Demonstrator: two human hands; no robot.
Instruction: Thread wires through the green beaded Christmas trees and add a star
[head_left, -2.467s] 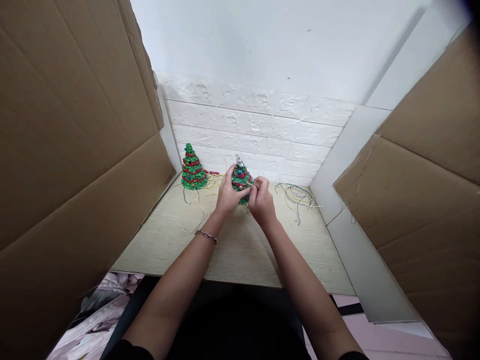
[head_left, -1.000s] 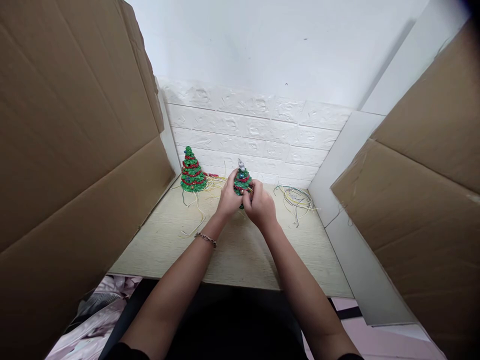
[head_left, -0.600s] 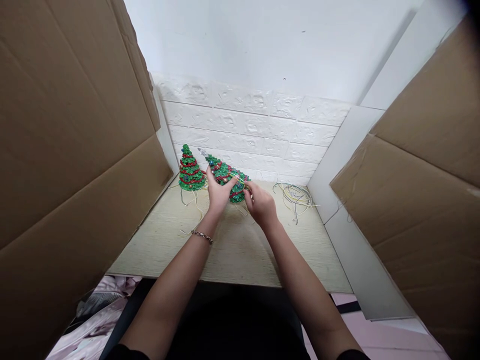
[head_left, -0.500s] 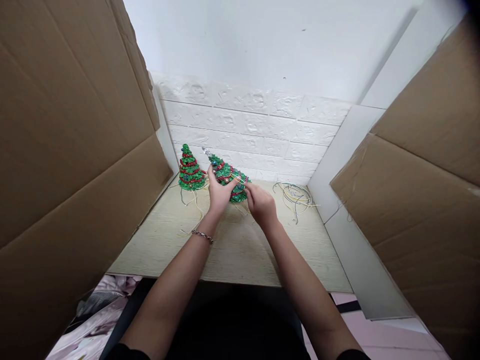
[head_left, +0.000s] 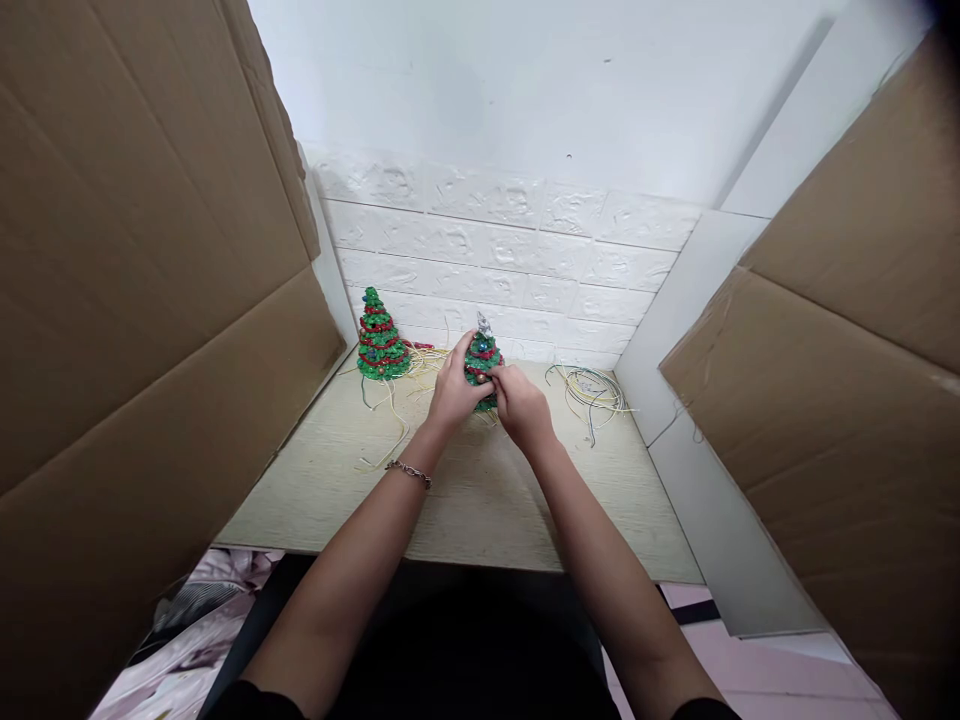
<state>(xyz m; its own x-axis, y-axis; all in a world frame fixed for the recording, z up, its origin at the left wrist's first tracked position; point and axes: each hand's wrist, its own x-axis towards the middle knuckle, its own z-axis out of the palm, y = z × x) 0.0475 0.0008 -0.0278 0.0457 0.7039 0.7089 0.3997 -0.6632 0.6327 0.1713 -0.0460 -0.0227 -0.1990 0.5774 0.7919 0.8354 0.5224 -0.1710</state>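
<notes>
A small green Christmas tree (head_left: 484, 362) with red garland, baubles and a silver topper stands nearly upright on the table in front of me. My left hand (head_left: 454, 388) is closed around its left side, thumb across the front. My right hand (head_left: 521, 402) is pinched against the tree's right front; whatever lies between those fingertips is hidden. To the left, a second green Christmas tree (head_left: 381, 342) with red garland stands on its own, without a silver topper.
Loose thin wires (head_left: 431, 365) and a red object (head_left: 421, 346) lie between the trees. A coil of thin wires (head_left: 592, 390) rests on the table (head_left: 495, 510) at right. Cardboard walls (head_left: 172, 250) flank both sides, and a white brick-pattern wall (head_left: 510, 240) closes the back.
The held Christmas tree has swung from a leftward tilt to nearly upright. My left hand has moved right with it. A yellow strand seen between my hands earlier no longer shows there.
</notes>
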